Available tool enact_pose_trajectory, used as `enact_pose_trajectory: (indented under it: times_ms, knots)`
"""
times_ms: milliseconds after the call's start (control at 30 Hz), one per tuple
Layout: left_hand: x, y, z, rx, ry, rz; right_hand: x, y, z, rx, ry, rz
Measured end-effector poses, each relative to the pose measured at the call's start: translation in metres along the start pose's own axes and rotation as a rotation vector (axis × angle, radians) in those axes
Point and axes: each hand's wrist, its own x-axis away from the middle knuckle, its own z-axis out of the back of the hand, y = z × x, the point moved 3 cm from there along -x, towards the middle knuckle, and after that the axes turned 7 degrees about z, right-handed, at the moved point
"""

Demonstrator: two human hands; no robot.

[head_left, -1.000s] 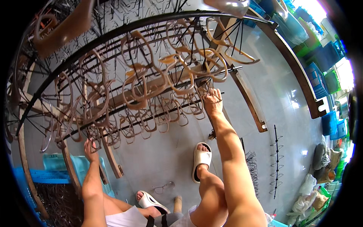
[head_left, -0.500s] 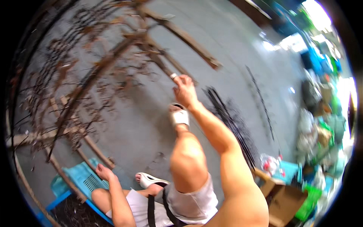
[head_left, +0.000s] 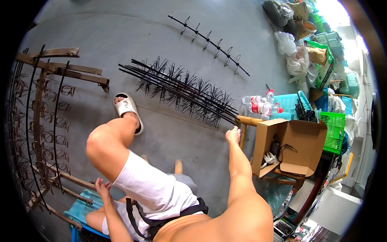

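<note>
My right hand [head_left: 232, 135] reaches out to the near right ends of a bundle of black rods with wire hooks [head_left: 177, 88] lying across the floor. Its fingers are curled together right beside the rod ends; whether they grip one is too small to tell. My left hand [head_left: 103, 188] hovers over my lap, fingers apart and holding nothing, near the wooden rack [head_left: 37, 109] on the left. Black rods [head_left: 57, 133] stand along that rack with what look like eyeglass frames [head_left: 61, 140] hanging from them. A single black rod with wire loops [head_left: 209, 41] lies farther off.
An opened cardboard box [head_left: 266, 141] stands on a wooden stool, a pale wooden bar [head_left: 248, 120] beside it. Plastic bottles [head_left: 258, 105], a turquoise basket [head_left: 286, 105], a green crate [head_left: 332, 131] and bags crowd the right. By my left leg sits a light blue basket [head_left: 76, 211].
My view has swung to the right, bringing the rod bundle to the middle. My right hand has gone from the rack's wooden bar to the rod ends. My left hand has lifted off the basket area.
</note>
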Motion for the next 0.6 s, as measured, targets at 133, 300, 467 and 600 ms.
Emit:
enact_pose_trajectory:
  times_ms: [133,300,467,600]
  knots:
    - [0.016,0.043,0.016,-0.186,-0.175,-0.152,-0.037,-0.015,-0.028,0.165,-0.057,0.343]
    - [0.035,0.059,0.028,-0.306,-0.175,-0.08,-0.064,-0.034,-0.049,0.185,-0.115,0.376]
    - [0.043,0.038,0.052,-0.23,-0.055,0.029,-0.052,-0.044,-0.011,0.112,-0.216,0.643]
    - [0.035,0.017,0.074,-0.298,-0.015,0.106,-0.045,-0.042,-0.006,-0.015,-0.359,0.619]
